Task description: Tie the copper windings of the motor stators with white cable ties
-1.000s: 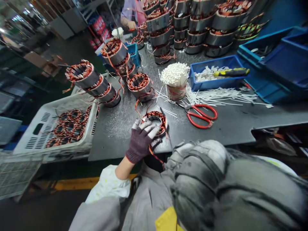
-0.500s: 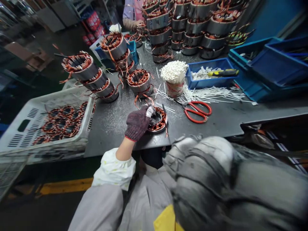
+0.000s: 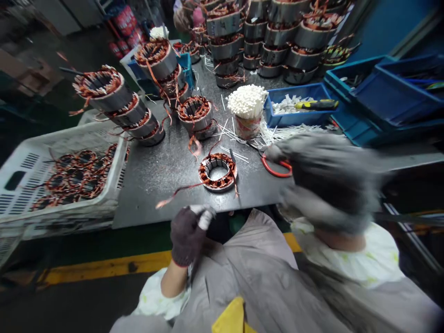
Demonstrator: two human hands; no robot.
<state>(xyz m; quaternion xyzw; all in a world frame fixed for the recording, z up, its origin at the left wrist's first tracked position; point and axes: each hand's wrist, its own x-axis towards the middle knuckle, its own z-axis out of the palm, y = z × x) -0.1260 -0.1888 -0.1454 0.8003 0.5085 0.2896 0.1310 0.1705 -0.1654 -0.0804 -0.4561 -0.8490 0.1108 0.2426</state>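
Note:
A stator ring (image 3: 218, 172) with copper windings lies flat near the table's front edge, its leads spread to the left and front. My left hand (image 3: 190, 233), in a dark maroon glove with white fingertips, is below the table edge, apart from the stator. Its fingers are curled together, and whatever may be between them is hidden. My right hand (image 3: 322, 180), in a grey glove, is smeared by motion over the right of the table. Its fingertips reach the red-handled scissors (image 3: 277, 172) and cover part of the handles; whether they grip is unclear.
Stacked stators (image 3: 121, 106) stand at left, with taller stacks (image 3: 227, 46) behind. A white crate (image 3: 114, 185) holds wound stators. White sticks fill a tub (image 3: 248, 127) beside a blue tray (image 3: 301, 118) holding a yellow-black tool (image 3: 317, 105). Blue bins (image 3: 367, 118) are at right.
My left hand has left the stator and drawn back below the table edge. My right hand has moved from close to the camera forward to the scissors. The stator's ring is now uncovered.

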